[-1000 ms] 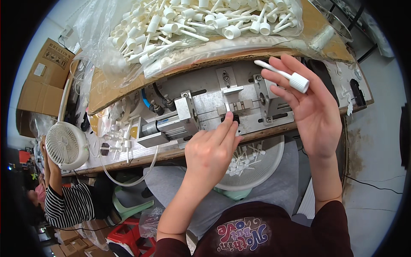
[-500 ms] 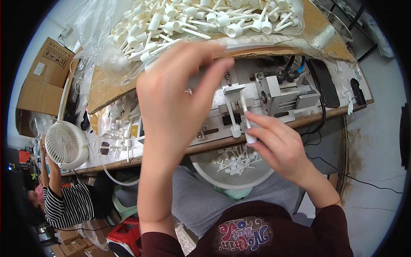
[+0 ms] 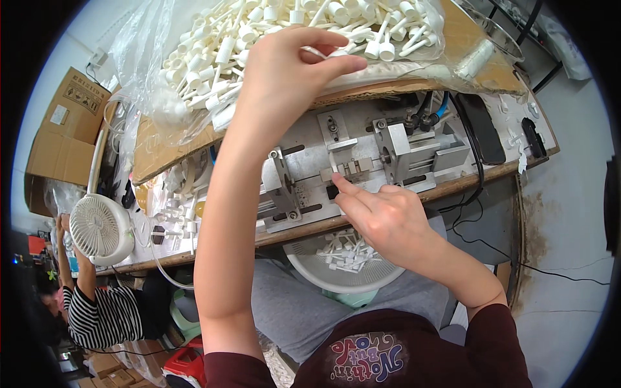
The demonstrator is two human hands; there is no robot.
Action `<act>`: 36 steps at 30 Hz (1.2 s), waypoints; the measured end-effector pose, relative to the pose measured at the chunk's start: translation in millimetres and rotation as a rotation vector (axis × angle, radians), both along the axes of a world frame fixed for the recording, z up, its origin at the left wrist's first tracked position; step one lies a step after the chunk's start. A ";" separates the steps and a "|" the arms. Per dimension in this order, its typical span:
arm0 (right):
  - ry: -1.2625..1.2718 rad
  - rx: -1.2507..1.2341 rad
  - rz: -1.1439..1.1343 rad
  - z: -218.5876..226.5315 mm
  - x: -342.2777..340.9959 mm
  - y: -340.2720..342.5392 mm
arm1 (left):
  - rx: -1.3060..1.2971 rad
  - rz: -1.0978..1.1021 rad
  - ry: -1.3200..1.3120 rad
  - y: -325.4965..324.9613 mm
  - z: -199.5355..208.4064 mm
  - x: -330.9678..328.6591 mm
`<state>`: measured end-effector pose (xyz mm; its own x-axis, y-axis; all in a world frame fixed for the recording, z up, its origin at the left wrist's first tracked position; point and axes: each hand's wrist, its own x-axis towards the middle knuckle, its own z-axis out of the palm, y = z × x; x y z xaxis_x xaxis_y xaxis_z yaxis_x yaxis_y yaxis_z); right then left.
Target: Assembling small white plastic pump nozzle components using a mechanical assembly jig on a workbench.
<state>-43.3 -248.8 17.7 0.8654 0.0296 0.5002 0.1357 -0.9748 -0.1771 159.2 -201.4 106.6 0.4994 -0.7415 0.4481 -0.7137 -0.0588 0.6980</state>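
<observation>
Above the heap of white plastic stemmed caps (image 3: 259, 32) at the far side hangs my left hand (image 3: 294, 68). Its thumb and fingers curve apart, and nothing shows clearly held between them. My right hand (image 3: 391, 223) is over the metal fixture (image 3: 352, 169) on the bench, index and middle fingers stretched out, the others bent. Its index fingertip touches a white stemmed cap (image 3: 334, 160) in the fixture, whose lower part is hidden under the fingers. Below the bench edge, a white basket (image 3: 304, 275) over my lap contains more white stemmed pieces.
Metal clamp blocks (image 3: 402, 152) flank the fixture, with black and blue hoses at the right one. A black phone (image 3: 480, 129) lies to the right. On the left stand a white fan (image 3: 100, 229) and a cardboard box (image 3: 65, 129). Another person (image 3: 107, 313) sits far left.
My left hand has moved up and away to the heap. My right hand no longer shows the white stemmed cap it held and has moved left onto the piece in the fixture.
</observation>
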 end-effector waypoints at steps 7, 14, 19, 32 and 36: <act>-0.120 0.267 0.003 41.6 8.4 -41.9 | -0.122 -0.095 0.363 74.2 -4.0 -47.0; -0.248 -0.458 -0.182 94.0 82.2 -149.5 | 0.036 0.026 -0.140 113.8 -56.7 -107.3; 0.030 -0.356 -0.107 99.0 112.7 -154.7 | 0.070 0.125 -0.396 109.5 -95.0 -115.5; -0.165 -0.095 -0.102 85.0 90.2 -165.0 | 0.219 0.121 -0.531 96.7 -93.8 -109.3; 0.091 0.055 -0.233 92.3 91.9 -171.3 | 0.218 0.107 -0.532 96.5 -91.5 -107.5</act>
<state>48.6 -420.2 110.0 0.8873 -0.2010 0.4152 -0.1106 -0.9665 -0.2315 51.7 -104.9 15.1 0.3242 -0.8029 0.5003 -0.9451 -0.2517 0.2086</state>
